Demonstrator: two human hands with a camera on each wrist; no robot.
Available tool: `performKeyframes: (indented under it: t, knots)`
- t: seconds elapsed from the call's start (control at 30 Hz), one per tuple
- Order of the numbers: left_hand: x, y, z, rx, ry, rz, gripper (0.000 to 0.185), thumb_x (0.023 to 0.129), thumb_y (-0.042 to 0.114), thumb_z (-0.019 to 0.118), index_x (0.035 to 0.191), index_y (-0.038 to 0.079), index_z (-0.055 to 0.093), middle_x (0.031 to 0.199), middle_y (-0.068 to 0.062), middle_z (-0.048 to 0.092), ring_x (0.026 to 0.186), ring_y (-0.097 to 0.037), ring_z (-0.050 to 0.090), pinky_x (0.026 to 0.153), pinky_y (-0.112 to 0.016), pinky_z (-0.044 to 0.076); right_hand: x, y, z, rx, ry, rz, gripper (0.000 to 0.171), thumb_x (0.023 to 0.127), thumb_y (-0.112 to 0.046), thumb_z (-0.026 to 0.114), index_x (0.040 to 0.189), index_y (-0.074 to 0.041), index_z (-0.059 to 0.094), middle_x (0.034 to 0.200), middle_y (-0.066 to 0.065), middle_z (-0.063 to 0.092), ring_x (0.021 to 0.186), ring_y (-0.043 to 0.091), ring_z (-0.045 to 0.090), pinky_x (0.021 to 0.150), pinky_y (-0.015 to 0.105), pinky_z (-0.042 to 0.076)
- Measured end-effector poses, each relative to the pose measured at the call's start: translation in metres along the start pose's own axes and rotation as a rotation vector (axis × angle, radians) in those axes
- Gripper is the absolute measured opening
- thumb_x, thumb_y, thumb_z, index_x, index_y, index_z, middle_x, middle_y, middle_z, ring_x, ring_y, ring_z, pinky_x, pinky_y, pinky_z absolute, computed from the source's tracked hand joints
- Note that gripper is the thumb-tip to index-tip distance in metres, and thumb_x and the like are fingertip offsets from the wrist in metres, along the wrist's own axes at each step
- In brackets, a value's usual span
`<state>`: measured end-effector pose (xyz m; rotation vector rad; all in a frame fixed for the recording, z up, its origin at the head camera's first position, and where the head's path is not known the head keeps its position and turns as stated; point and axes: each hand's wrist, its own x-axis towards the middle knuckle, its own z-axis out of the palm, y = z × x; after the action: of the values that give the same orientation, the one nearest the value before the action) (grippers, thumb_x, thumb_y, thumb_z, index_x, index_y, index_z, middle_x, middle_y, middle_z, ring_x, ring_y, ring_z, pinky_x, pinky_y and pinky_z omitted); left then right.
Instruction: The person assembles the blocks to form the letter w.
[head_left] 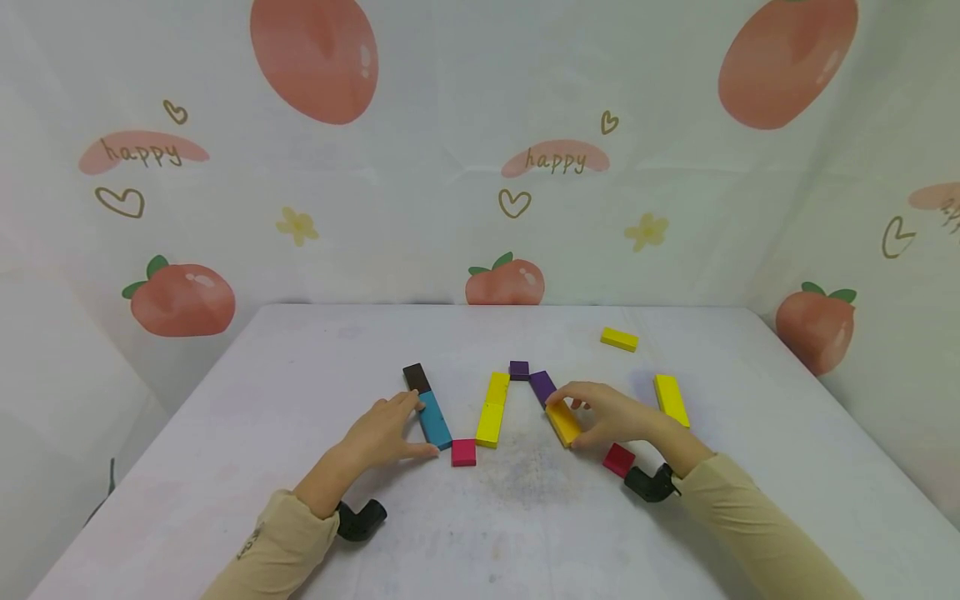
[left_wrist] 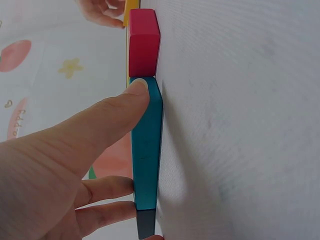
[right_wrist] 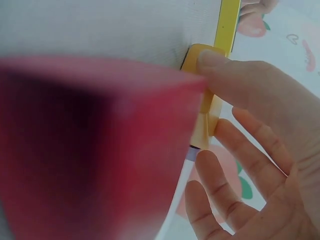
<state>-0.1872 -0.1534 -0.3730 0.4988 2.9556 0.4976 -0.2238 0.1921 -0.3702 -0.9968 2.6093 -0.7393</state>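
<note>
My left hand (head_left: 417,425) lies beside a teal block (head_left: 435,421) on the white table (head_left: 225,433). Its thumb (left_wrist: 132,95) touches the block's near end and its straight fingers touch the far part. A dark brown block (head_left: 416,377) adjoins the teal block's far end, and a red block (head_left: 463,452) sits at its near end. My right hand (head_left: 570,425) pinches a yellow block (head_left: 561,418) between thumb (right_wrist: 215,60) and curled fingers, just below a purple block (head_left: 542,387). A second red block (head_left: 619,459) lies by that wrist and shows as a blur (right_wrist: 90,150) in the right wrist view.
Between the hands lie two yellow blocks (head_left: 492,408) end to end with a small purple square (head_left: 519,370) at their top. More yellow blocks lie at right (head_left: 671,400) and far right (head_left: 618,339). A peach-print backdrop (head_left: 480,167) walls in the table.
</note>
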Motion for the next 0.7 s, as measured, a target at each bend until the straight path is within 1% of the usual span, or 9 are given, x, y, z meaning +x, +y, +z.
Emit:
performKeyframes:
  t: [0.27,0.43,0.7]
  knots:
    - [0.0001,0.0013,-0.0001,0.002,-0.008,-0.019,0.078,0.073,0.043,0.076,0.130,-0.002,0.048,0.139,-0.021,0.045,0.117,-0.039,0.050,0.099,-0.051,0.045,0.0007,0.0016,0.0011,0.003,0.004,0.011,0.052,0.076,-0.014,0.076,0.123,-0.010,0.054,0.123,0.006,0.059,0.105,0.024,0.054,0.092,0.042,0.050]
    - [0.0016,0.0014,-0.0001,-0.003,-0.011,-0.025,0.078,0.073,0.044,0.076,0.131,-0.002,0.047,0.140,-0.021,0.044,0.118,-0.039,0.049,0.100,-0.051,0.044,0.0013,0.0031,0.0011,0.019,0.010,0.006,0.054,0.075,-0.013,0.076,0.124,-0.010,0.054,0.125,0.006,0.058,0.105,0.024,0.054,0.090,0.040,0.050]
    - [0.0025,0.0016,0.0000,-0.002,-0.012,-0.024,0.082,0.074,0.044,0.075,0.133,-0.003,0.045,0.140,-0.021,0.045,0.119,-0.039,0.049,0.100,-0.051,0.044,-0.0022,0.0074,-0.0026,0.040,0.041,-0.001,0.054,0.075,-0.018,0.076,0.124,-0.011,0.055,0.125,0.007,0.058,0.104,0.026,0.054,0.088,0.039,0.050]
